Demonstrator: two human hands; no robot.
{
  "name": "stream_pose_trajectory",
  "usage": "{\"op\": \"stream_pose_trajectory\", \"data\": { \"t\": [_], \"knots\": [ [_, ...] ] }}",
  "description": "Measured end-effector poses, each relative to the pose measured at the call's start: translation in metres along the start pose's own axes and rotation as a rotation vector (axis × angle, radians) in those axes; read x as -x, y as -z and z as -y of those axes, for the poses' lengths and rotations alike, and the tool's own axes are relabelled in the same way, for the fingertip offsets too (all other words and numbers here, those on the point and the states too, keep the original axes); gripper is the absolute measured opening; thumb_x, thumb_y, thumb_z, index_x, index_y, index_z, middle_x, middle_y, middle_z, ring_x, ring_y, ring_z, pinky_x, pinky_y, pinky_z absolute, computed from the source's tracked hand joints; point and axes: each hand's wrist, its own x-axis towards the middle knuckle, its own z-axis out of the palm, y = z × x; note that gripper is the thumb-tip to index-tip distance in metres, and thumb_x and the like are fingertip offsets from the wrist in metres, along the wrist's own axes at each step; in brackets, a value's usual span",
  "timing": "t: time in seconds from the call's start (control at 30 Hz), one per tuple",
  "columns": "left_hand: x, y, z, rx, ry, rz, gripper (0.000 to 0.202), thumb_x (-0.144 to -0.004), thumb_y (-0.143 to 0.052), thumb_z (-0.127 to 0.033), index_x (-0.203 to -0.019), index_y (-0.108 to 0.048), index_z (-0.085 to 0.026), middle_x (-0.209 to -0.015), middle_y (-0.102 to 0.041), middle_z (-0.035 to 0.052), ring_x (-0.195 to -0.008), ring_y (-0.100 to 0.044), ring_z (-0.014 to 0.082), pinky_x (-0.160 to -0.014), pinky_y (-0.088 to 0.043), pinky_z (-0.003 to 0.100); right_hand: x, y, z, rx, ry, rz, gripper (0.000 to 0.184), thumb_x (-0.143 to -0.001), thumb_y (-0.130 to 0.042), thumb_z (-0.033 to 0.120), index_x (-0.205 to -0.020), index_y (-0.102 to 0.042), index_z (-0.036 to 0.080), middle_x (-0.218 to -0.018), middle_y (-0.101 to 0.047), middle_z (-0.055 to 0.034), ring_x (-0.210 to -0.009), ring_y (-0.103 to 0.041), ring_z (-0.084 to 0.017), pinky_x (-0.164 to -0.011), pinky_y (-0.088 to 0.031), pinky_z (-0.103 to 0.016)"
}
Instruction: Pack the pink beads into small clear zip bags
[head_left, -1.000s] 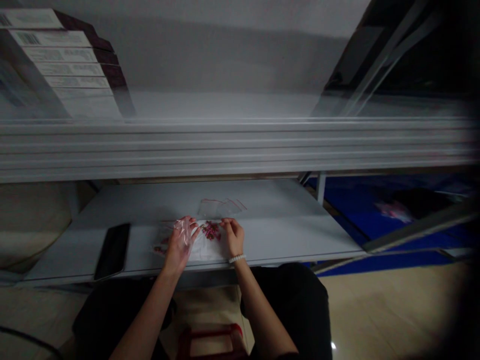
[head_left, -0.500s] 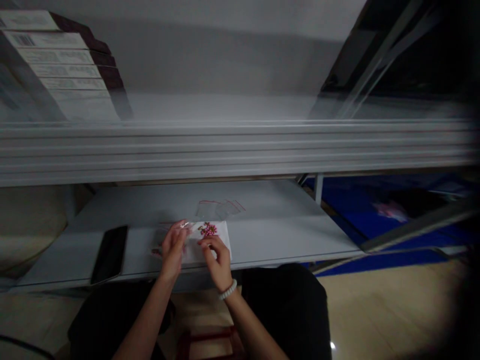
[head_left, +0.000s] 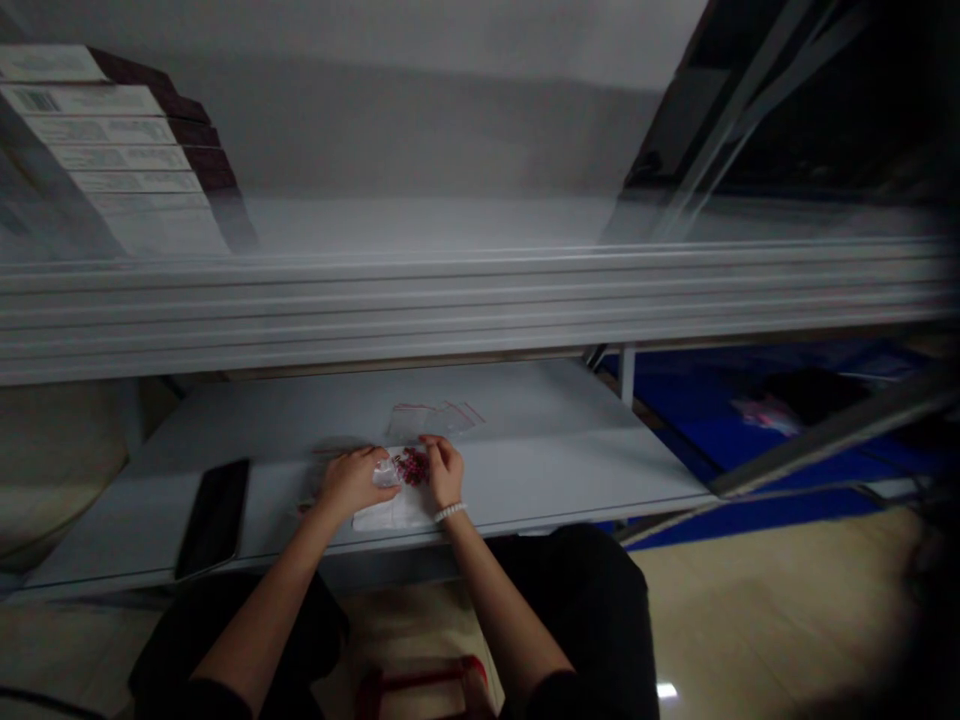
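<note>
Right hand (head_left: pixel 447 476) now farther up, just beside the pink beads (head_left: pixel 411 467)

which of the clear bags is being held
The clear bag in the left hand, beside the small pink pieces; the red-edged bags lie loose on the table, farther forward.

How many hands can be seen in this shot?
2. The left hand holds a clear bag, left of the reddish-pink pieces; the right hand is at their right edge. Neither is hidden.
</note>
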Motion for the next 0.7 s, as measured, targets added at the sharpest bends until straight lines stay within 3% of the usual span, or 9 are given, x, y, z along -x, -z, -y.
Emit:
{"op": "stream_pose_trajectory", "data": {
  "t": [0.27,0.7],
  "knots": [
    [-0.011,0.005,-0.015,-0.324,-0.006,0.142,0.038,-0.062,-0.072,-0.044,-0.093,-0.066,-0.021,-0.094,-0.07,0.0128,-0.089,-0.064,0.0322,-0.075,-0.045,0.038,0.0,-0.004,-0.008,0.04,-0.002,-0.009,0.039,-0.086,-0.042,0.041,-0.091,-0.069,0.013,-0.085,-0.07,-0.0087,-0.079,-0.062,-0.018,-0.076,-0.045,-0.029],
    [-0.016,0.013,-0.031,-0.522,-0.032,0.208,0.042,-0.06,-0.075,-0.042,-0.095,-0.067,-0.021,-0.099,-0.068,0.0126,-0.098,-0.06,0.0327,-0.085,-0.041,0.044,-0.001,-0.006,-0.009,0.07,0.018,-0.016,0.037,-0.085,-0.042,0.037,-0.088,-0.071,0.014,-0.079,-0.069,-0.0078,-0.073,-0.061,-0.019,-0.069,-0.044,-0.028]
  ]
}}
